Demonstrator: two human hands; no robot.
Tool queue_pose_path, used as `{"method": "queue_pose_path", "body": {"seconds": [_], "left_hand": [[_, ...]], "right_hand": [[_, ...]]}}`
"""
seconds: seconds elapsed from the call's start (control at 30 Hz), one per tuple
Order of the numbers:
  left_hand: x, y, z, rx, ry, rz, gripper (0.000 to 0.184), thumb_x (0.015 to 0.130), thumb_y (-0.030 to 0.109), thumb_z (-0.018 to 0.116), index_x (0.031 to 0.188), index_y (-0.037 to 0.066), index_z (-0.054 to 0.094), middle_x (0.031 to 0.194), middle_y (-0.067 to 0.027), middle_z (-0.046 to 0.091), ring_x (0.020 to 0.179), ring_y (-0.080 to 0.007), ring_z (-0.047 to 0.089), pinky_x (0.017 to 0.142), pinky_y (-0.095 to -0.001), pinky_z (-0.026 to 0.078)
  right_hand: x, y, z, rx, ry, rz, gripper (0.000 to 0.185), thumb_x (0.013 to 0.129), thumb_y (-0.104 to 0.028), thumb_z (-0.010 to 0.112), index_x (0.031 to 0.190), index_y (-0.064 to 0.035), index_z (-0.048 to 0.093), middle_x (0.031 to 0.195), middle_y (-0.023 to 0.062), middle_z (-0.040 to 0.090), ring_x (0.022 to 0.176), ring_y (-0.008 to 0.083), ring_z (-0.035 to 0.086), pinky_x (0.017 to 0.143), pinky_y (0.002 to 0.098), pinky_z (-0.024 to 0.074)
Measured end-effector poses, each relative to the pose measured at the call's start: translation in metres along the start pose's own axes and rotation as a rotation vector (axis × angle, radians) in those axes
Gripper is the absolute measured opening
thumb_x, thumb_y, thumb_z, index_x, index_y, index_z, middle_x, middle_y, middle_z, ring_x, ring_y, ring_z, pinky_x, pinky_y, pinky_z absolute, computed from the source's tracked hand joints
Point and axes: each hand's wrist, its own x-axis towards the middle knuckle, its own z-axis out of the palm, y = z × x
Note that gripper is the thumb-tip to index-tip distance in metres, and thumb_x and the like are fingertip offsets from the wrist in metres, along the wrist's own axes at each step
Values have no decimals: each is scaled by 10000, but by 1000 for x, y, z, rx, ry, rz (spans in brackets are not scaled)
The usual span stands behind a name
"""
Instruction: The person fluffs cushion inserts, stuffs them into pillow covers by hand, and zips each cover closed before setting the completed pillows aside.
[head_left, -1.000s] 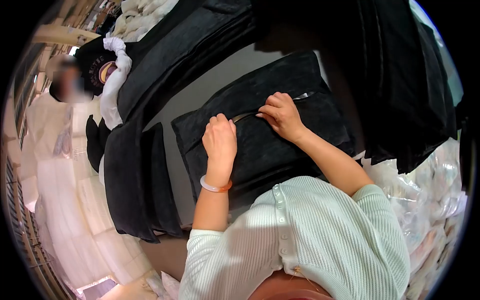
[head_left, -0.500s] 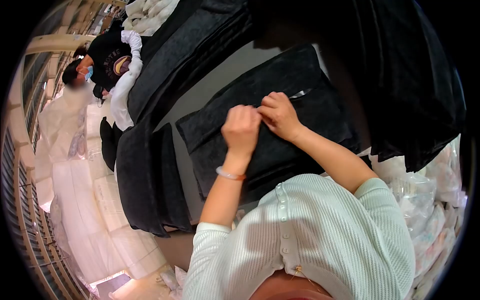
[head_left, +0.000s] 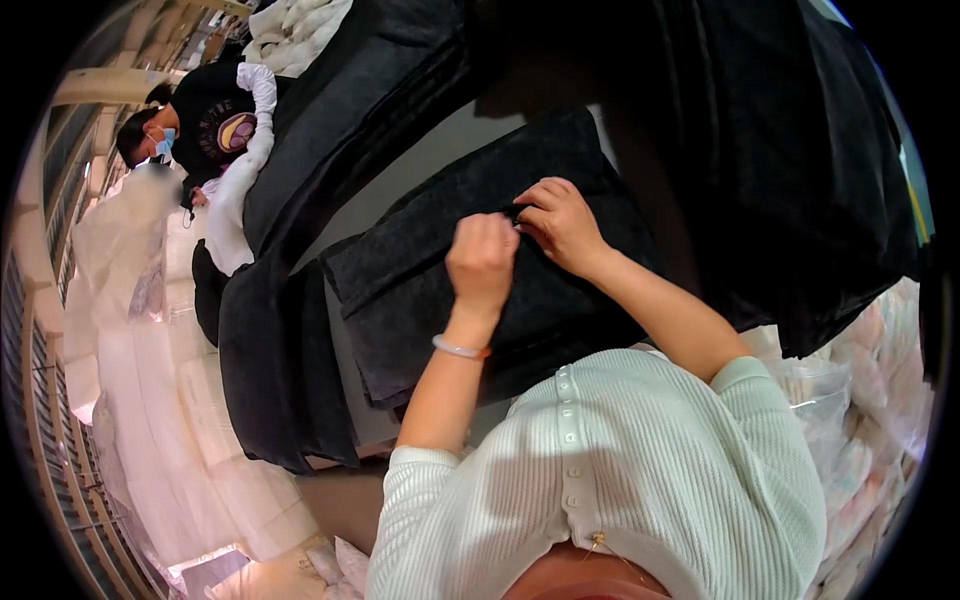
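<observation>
Stacked black velvety cloth pieces (head_left: 420,300) lie flat on the grey table in front of me, with a long seam or fold across the upper piece. My left hand (head_left: 482,262), a pale bangle on its wrist, is closed above the cloth and slightly smeared by motion. Close beside it, my right hand (head_left: 562,228) is pinched, with a small dark bit showing at its fingertips. The fingertips of both hands nearly meet. Whatever is between them is too small to make out.
Long black cloth (head_left: 350,130) lies beyond on the grey table (head_left: 400,190), and another dark pile (head_left: 800,200) rises at right. Clear plastic bags (head_left: 840,400) sit below it. White wrapped bundles (head_left: 150,400) fill the left side. A masked co-worker (head_left: 215,125) stands at far left.
The cloth appears shifted left and slightly down in view. My hands stay close together. A shiny strip seen beyond my right hand no longer shows.
</observation>
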Motion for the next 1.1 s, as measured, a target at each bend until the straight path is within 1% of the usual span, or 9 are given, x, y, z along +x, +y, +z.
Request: {"method": "queue_pose_path", "body": {"seconds": [0.2, 0.33, 0.4, 0.5, 0.6, 0.67, 0.8, 0.9, 1.1], "left_hand": [[30, 11, 28, -20, -41, -34, 64, 813, 41, 661, 813, 20, 600, 755, -138, 568, 708, -312, 587, 628, -393, 486], [14, -2, 16, -153, -152, -446, 83, 793, 64, 696, 783, 3, 640, 706, -134, 625, 599, -256, 634, 571, -340, 505], [21, 8, 4, -129, -236, -410, 40, 781, 45, 674, 795, 25, 641, 747, -132, 639, 642, -308, 637, 575, -381, 512], [34, 31, 25, -219, -169, -132, 85, 806, 74, 666, 813, 15, 606, 760, -142, 611, 660, -332, 617, 586, -404, 504], [47, 32, 51, -226, -138, -173, 96, 822, 81, 667, 794, 14, 604, 722, -138, 601, 638, -325, 616, 579, -399, 491], [56, 30, 44, -224, -140, -243, 94, 822, 85, 667, 795, 16, 610, 726, -143, 606, 644, -324, 620, 581, -403, 489], [62, 28, 24, 48, -292, -223, 175, 831, 106, 645, 709, 21, 552, 666, -137, 590, 626, -337, 612, 575, -420, 490], [69, 49, 44, -62, -231, -10, 142, 837, 107, 640, 753, 30, 556, 706, -157, 577, 652, -335, 605, 584, -411, 492], [70, 39, 50, -244, -213, -102, 128, 850, 78, 653, 772, 18, 570, 720, -136, 576, 634, -330, 590, 576, -398, 474]], "right_hand": [[2, 24, -31, 7, 48, 77, 147, 725, -99, 726, 842, -56, 645, 1067, 71, 616, 1059, 276, 560, 969, 415, 412], [-11, 31, -58, -66, -82, 194, 185, 743, -133, 754, 872, -93, 627, 1253, 89, 538, 1197, 281, 485, 991, 437, 393], [-15, 31, -46, 31, 1, 206, 189, 746, -142, 750, 868, -76, 622, 1251, 100, 536, 1190, 299, 484, 1007, 443, 383], [-14, 25, -30, -15, 45, 233, 182, 749, -130, 747, 856, -61, 616, 1278, 107, 526, 1190, 336, 475, 999, 446, 384], [-12, 34, -33, -56, 95, 250, 169, 740, -93, 743, 852, -53, 622, 1279, 116, 529, 1186, 337, 479, 992, 442, 394], [-12, 40, -48, 114, 97, 311, 186, 730, -108, 759, 847, -53, 625, 1284, 120, 530, 1182, 338, 485, 989, 437, 403], [-13, 31, -62, 115, 82, 304, 223, 713, -132, 779, 839, -35, 623, 1273, 129, 534, 1174, 347, 485, 974, 417, 424], [-17, 31, -39, 84, 129, 342, 211, 712, -104, 768, 850, -35, 625, 1279, 155, 523, 1184, 363, 477, 981, 425, 423], [-25, 45, -69, 171, 170, 374, 242, 709, -102, 756, 916, -50, 641, 1255, 152, 539, 1162, 344, 506, 982, 430, 417]]}}
